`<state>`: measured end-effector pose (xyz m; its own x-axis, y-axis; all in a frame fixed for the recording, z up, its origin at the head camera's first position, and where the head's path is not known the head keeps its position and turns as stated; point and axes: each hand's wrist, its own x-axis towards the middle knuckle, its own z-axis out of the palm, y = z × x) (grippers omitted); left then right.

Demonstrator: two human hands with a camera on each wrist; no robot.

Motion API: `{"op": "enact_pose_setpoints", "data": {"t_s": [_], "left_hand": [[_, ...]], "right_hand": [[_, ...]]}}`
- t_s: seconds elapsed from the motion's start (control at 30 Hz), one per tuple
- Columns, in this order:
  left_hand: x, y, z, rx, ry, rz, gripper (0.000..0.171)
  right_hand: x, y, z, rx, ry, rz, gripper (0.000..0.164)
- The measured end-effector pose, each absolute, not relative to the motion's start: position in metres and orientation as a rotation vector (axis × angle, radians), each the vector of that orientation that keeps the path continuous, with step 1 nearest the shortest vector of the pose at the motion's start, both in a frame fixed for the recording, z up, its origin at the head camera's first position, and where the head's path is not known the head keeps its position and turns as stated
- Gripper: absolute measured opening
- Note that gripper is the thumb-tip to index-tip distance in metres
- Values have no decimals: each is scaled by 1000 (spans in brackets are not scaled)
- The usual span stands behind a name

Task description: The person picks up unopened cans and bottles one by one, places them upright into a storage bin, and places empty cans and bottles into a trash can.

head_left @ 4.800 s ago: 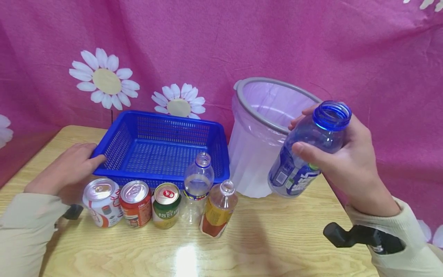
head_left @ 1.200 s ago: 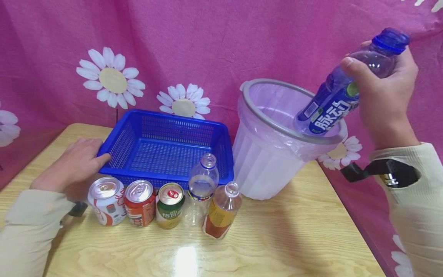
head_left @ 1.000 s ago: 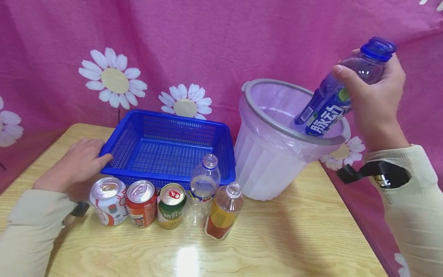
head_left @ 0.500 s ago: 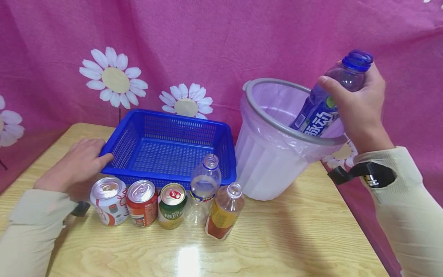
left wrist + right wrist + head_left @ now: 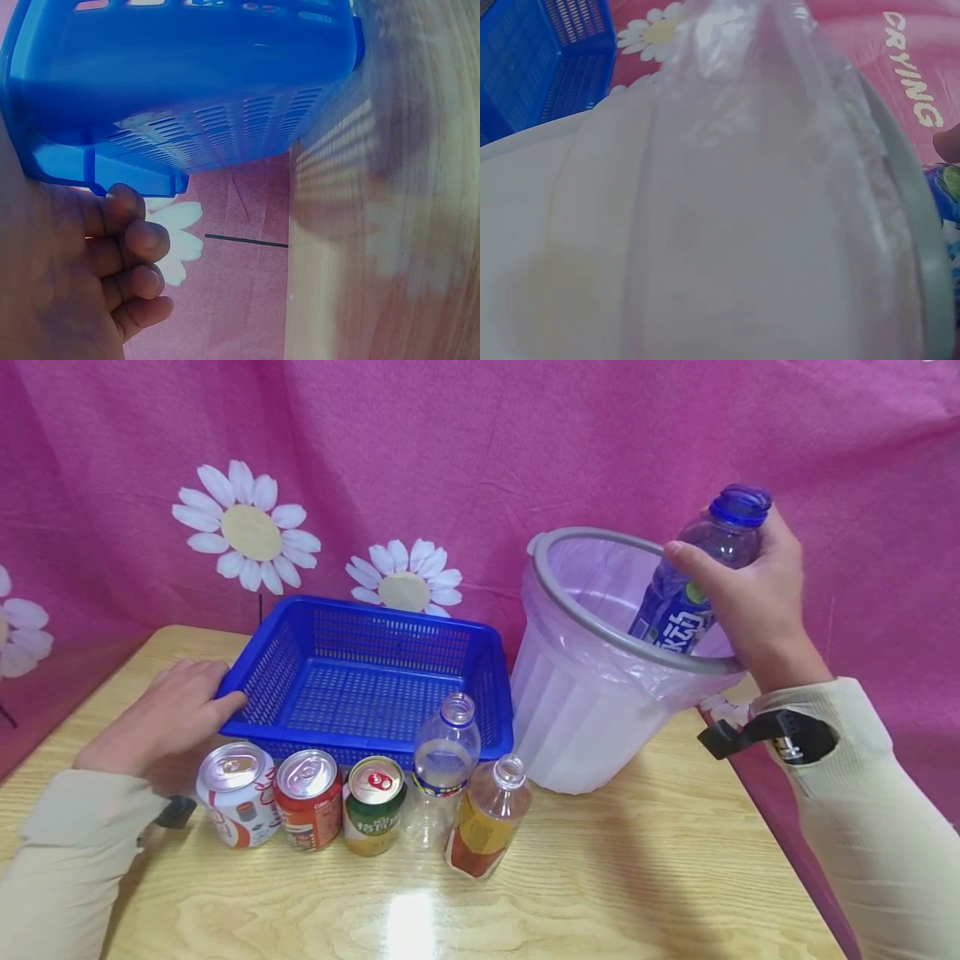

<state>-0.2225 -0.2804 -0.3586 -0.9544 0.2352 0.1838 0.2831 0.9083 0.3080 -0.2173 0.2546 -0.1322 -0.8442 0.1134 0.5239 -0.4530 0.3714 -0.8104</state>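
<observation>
right hand grips blue plastic bottle | lower in lined wastebasket than a second ago: further inside, unreleased | left hand holds blue basket by its rim

On the pale wood-grain table stands a green-and-gold metal can. Left of it I see a red metal can, then a white-and-red metal can; right of it, a clear plastic bottle, then a yellow-and-brown-labelled plastic bottle. Pink daisy-printed cloth hangs behind it.
</observation>
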Motion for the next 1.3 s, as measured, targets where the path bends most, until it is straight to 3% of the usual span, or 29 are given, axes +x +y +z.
{"op": "enact_pose_setpoints", "data": {"t_s": [0.4,0.77,1.3], "left_hand": [[-222,-280,-358,-412,-2896,-500,36],[-222,-279,-358,-409,-2917,-510,38],[-222,-279,-358,-411,-2919,-492,39]], "right_hand": [[-220,256,-136,193,-2365,1250,49],[-221,259,-138,220,-2248,1448,49],[-223,261,-140,162,-2205,1347,45]]}}
